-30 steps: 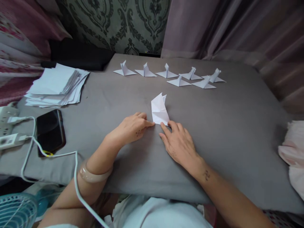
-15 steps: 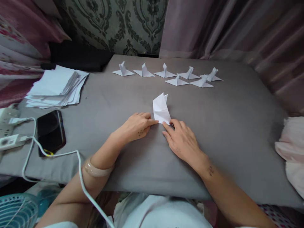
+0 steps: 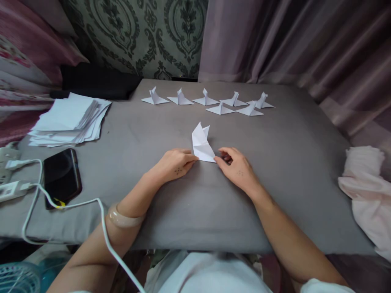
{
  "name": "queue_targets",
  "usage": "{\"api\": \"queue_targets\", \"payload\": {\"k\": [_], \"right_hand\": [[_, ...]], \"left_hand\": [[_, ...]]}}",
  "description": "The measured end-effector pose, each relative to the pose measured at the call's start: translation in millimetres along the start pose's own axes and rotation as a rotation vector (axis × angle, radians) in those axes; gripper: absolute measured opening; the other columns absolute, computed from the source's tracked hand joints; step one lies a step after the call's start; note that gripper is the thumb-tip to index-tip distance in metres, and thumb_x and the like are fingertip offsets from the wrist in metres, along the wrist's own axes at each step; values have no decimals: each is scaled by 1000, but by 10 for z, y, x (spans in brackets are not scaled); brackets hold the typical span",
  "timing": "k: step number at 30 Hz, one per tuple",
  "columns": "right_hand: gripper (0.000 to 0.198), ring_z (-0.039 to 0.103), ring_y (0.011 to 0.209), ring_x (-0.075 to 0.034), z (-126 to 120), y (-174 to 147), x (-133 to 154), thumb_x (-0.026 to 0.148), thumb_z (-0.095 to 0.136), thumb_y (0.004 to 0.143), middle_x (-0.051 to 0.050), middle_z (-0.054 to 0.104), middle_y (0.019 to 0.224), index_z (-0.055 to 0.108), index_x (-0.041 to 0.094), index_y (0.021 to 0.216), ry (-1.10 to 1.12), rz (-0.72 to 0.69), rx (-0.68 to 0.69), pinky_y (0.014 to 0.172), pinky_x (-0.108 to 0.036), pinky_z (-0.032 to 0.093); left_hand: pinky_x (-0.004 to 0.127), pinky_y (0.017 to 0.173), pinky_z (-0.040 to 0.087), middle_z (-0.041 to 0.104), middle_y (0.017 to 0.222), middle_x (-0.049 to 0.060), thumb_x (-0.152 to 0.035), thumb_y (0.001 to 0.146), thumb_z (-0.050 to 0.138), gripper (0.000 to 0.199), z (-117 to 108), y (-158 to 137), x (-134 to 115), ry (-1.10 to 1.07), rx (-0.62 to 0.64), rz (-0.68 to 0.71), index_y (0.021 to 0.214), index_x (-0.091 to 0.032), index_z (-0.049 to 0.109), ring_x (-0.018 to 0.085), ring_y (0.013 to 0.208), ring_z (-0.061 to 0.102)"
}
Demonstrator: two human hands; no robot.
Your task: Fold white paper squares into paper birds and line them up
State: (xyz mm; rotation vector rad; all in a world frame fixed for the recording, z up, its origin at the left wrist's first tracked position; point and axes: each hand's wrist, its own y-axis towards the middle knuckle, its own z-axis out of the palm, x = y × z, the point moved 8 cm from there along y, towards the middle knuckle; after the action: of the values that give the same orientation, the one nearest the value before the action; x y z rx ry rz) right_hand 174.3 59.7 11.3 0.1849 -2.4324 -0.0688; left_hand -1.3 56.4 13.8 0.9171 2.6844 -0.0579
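A partly folded sheet of white paper stands on the grey cloth in front of me, creased across its middle, with two points at its top. My left hand pinches its lower left corner between thumb and fingertips. At the lower right corner, my right hand grips the paper edge with the thumb and a finger, the other fingers curled behind. Beyond the hands, several folded white paper figures with flat wings and an upright middle stand in two rows.
A stack of white paper sheets lies at the left, with a black phone nearer me. A white cable runs from a power strip across the table edge and over my left forearm. Pale pink cloth bunches at the right edge.
My right hand has shifted from lying over the paper's lower edge to gripping its lower right corner. The paper's bottom edge now spreads wider to the right. The camera view has moved slightly.
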Motion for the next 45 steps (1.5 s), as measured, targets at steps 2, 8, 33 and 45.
{"api": "queue_targets", "payload": {"k": [2,8,33,45], "right_hand": [[26,60,79,-16,114,49,12,38,68,80,-2,65,95,66,23,101,39,-17,8,70,-29,47],[14,57,83,-18,-23,-32,354,19,53,91,-5,65,87,66,21,87,-157,-348,-261,76,-30,43],[17,57,69,-13,65,-58,-8,28,54,91,-3,63,97,70,23,89,-99,-26,15,64,-29,43],[8,57,72,-15,89,-33,-30,27,57,87,-4,61,92,61,21,82,-145,6,-61,64,-29,40]], "left_hand": [[25,61,40,66,82,3,-25,97,44,27,-27,8,-27,1,-65,34,99,-22,71,16,76,62],[41,98,40,57,121,17,-34,90,60,48,-555,-207,-165,273,-712,70,132,-15,50,29,114,52],[42,93,34,70,82,6,-27,99,41,31,-133,18,-240,190,-217,91,87,-17,67,20,82,61],[41,87,39,68,69,5,-27,95,46,32,-107,190,-197,261,-243,28,71,-17,64,19,71,61]]}}
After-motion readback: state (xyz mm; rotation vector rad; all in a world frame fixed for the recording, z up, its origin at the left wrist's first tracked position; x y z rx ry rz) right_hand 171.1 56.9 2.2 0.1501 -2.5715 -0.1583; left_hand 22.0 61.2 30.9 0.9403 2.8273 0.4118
